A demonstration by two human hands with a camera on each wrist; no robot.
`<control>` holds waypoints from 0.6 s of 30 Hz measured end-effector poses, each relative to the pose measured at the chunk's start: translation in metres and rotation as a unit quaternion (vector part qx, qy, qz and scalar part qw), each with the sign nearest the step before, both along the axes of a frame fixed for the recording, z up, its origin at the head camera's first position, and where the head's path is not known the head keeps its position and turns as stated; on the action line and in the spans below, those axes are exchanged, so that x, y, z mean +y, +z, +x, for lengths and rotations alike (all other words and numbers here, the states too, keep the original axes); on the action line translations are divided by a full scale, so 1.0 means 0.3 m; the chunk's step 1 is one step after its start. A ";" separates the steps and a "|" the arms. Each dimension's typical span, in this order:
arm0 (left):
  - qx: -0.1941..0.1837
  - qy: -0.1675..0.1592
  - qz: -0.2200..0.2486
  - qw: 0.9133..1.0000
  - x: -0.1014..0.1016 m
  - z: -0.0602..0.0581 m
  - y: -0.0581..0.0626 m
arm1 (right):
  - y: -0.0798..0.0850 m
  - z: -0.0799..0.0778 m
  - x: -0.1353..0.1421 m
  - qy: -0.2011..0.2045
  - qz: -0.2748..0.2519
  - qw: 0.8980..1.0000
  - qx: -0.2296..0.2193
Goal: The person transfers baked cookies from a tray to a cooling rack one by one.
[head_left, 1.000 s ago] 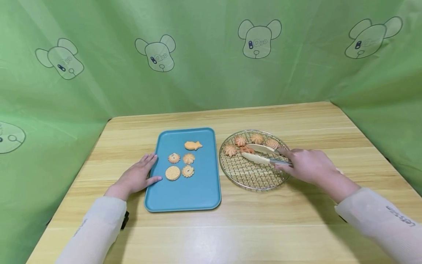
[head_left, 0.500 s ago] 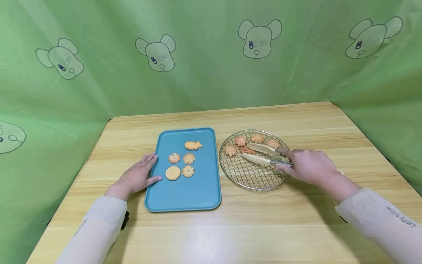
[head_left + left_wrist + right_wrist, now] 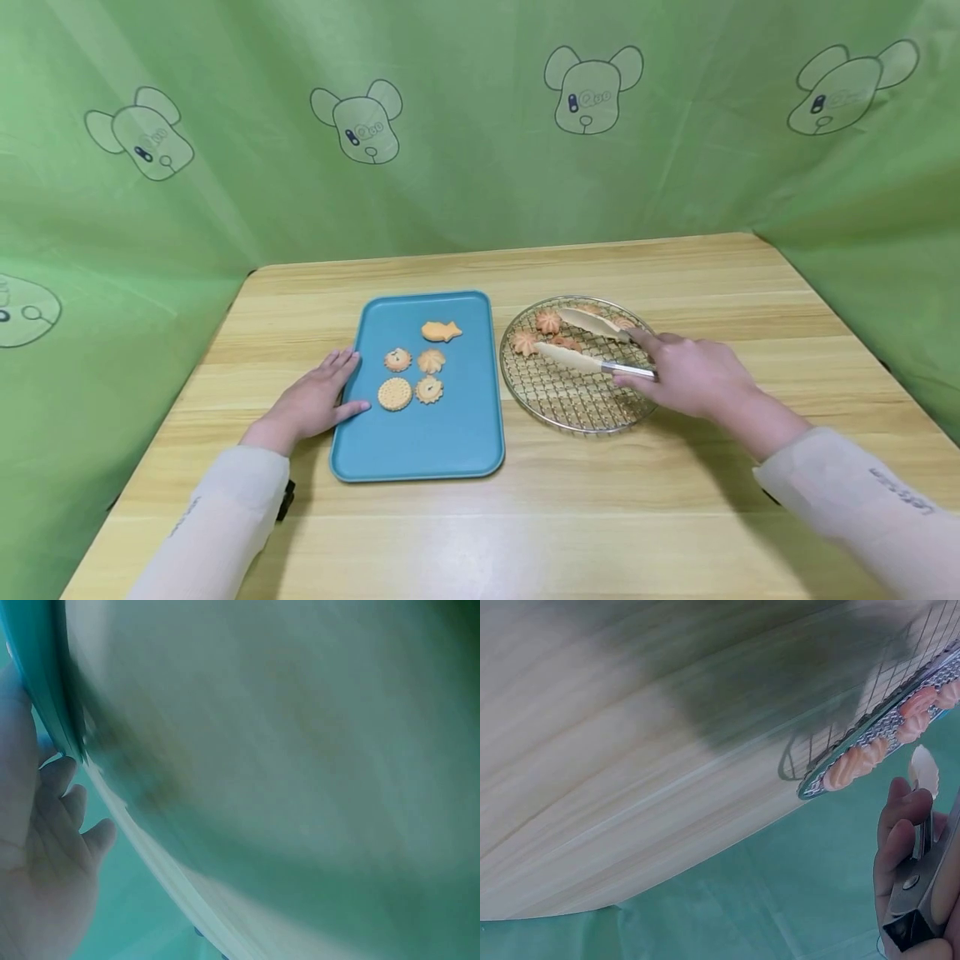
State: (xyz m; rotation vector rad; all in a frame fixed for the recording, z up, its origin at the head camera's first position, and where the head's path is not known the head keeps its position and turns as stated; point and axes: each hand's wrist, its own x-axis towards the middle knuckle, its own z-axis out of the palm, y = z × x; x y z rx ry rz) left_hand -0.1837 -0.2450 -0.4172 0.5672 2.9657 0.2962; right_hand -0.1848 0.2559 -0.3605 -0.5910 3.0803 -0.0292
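My right hand grips a pair of metal tongs with pale tips, held over a round wire rack. The tong arms stand apart, on either side of a reddish pretzel-like cookie. One tip reaches a swirled cookie at the rack's left; another swirled cookie lies behind. Further cookies at the back are partly covered by the tongs. In the right wrist view, fingers curl round the tongs' handle. My left hand rests, fingers extended, on the left rim of a blue tray.
On the tray lie a fish-shaped cookie, a round dotted biscuit and several small scalloped cookies. Tray and rack stand side by side on a wooden table, with a green curtain behind and at both sides.
The tongs have shifted slightly left and their arms have spread wider, one tip now at the left swirled cookie. My left hand stays on the tray's rim.
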 end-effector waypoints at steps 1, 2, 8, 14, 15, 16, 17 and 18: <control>0.000 0.000 0.000 1.000 0.000 0.000 0.000 | -0.002 -0.001 -0.004 0.000 -0.001 1.000 -0.002; 0.000 0.000 0.000 1.000 0.000 0.001 -0.001 | -0.004 -0.001 -0.009 0.001 -0.003 1.000 -0.002; 0.000 0.000 -0.001 1.000 -0.003 0.001 -0.007 | -0.018 -0.004 -0.043 0.004 -0.014 1.000 -0.006; -0.001 0.001 0.002 1.000 -0.005 0.001 -0.011 | -0.027 -0.010 -0.087 0.007 -0.012 1.000 -0.011; -0.002 0.002 0.001 1.000 -0.005 0.002 -0.012 | -0.028 -0.011 -0.095 0.009 -0.010 1.000 -0.008; -0.002 0.002 0.001 1.000 -0.004 0.002 -0.012 | -0.029 -0.012 -0.103 0.009 -0.010 1.000 -0.010; -0.003 0.003 0.002 1.000 -0.004 0.002 -0.012 | -0.030 -0.012 -0.111 0.011 -0.011 1.000 -0.009; -0.003 0.004 0.002 1.000 -0.003 0.003 -0.012 | -0.031 -0.013 -0.120 0.013 -0.011 1.000 -0.008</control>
